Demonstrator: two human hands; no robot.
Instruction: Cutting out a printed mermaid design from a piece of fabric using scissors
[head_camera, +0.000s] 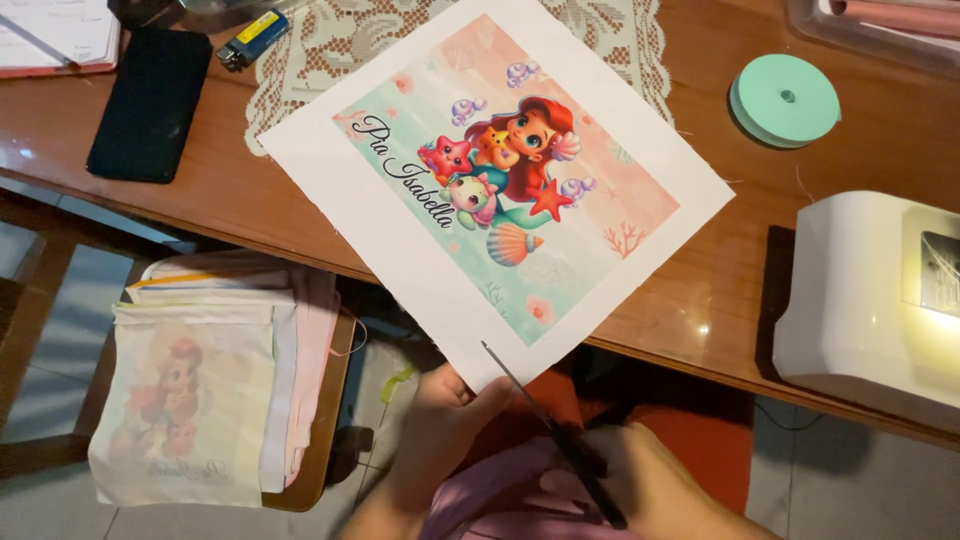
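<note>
A white fabric sheet (400, 220) printed with a cartoon mermaid picture lies across the wooden table's front edge and hangs over it. My left hand (445, 415) pinches the sheet's lower corner from beneath. My right hand (640, 480) grips black scissors (555, 435), whose blades point up-left and their tip touches the sheet's lower edge. Pink cloth lies in my lap below both hands.
A stack of printed fabric pieces (200, 400) rests on a stool at the left. On the table (220, 200) are a black phone (150, 105), a lighter (252, 38), a lace doily (340, 40), a mint ribbon spool (785, 100) and a white sewing machine (870, 300).
</note>
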